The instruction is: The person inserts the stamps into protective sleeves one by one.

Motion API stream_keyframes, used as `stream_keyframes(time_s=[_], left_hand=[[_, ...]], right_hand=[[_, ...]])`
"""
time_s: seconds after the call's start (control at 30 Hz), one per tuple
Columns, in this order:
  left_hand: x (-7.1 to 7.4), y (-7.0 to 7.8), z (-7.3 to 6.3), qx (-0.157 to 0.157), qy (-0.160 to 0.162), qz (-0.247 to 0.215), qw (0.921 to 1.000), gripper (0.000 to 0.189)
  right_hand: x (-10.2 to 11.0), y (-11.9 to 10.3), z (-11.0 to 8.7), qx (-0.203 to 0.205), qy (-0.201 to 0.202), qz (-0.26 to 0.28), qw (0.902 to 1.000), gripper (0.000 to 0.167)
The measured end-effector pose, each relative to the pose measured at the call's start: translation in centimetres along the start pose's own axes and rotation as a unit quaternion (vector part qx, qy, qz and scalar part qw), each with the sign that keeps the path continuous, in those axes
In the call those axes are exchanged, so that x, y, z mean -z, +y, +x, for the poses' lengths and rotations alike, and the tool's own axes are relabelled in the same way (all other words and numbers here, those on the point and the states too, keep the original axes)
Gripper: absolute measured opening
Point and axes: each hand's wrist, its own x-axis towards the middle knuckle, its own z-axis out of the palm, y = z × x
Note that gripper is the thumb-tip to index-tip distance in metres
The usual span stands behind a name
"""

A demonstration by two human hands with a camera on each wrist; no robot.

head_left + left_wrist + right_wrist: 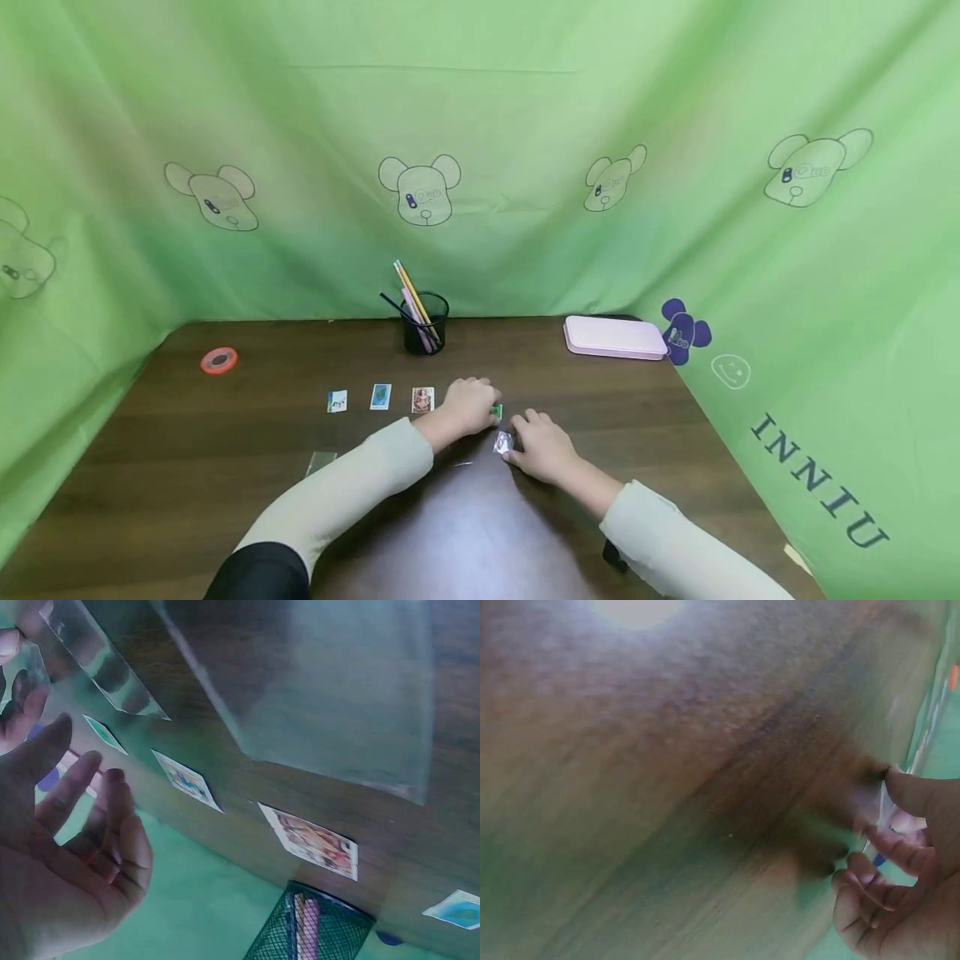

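Small picture stamps lie in a row on the brown table: a white-and-blue one [337, 402], a blue one [380, 397] and a reddish one [423, 400]. My left hand [470, 406] is over the row's right part, its fingers loosely bent and holding nothing. Beside its fingertips is a green stamp [497, 412]. Another colourful stamp [187, 780] shows in the left wrist view, hidden by the hand from above. My right hand [545, 448] pinches a small clear plastic sleeve [503, 442] between thumb and finger. Whether anything is inside the sleeve, I cannot tell.
A clear plastic sheet [321, 462] lies left of my left forearm, and a thin clear strip [463, 464] is between the arms. Behind stand a black mesh cup [425, 340] with pencils, a pink case [615, 337] and an orange tape roll [219, 360].
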Motion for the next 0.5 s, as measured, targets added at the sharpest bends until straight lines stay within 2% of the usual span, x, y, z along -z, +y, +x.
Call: stream_keyframes(time_s=[0.17, 0.27, 0.33, 0.4, 0.5], left_hand=[[-0.3, 0.2, 0.7, 0.016, -0.046, -0.041, 0.998, 0.021], [-0.6, 0.2, 0.9, 0.032, -0.054, -0.075, 0.9952, 0.021], [-0.6, 0.0, 1.0, 0.041, -0.05, -0.091, 0.9938, 0.022], [-0.6, -0.3, 1.1, 0.047, -0.033, -0.096, 0.9937, 0.023], [-0.6, -1.0, 1.3, 0.057, -0.01, -0.097, 0.9936, 0.023]], right_hand=[[0.1, 0.3, 0.3, 0.003, -0.015, 0.09, 0.9959, 0.027], [0.0, 0.7, 0.6, 0.016, -0.022, 0.159, 0.9869, 0.024], [0.0, 1.0, 0.9, 0.013, -0.03, 0.217, 0.9757, 0.022], [0.2, 1.2, 1.2, 0.006, -0.036, 0.275, 0.9608, 0.018], [0.7, 1.5, 1.7, -0.006, -0.024, 0.343, 0.939, 0.009]])
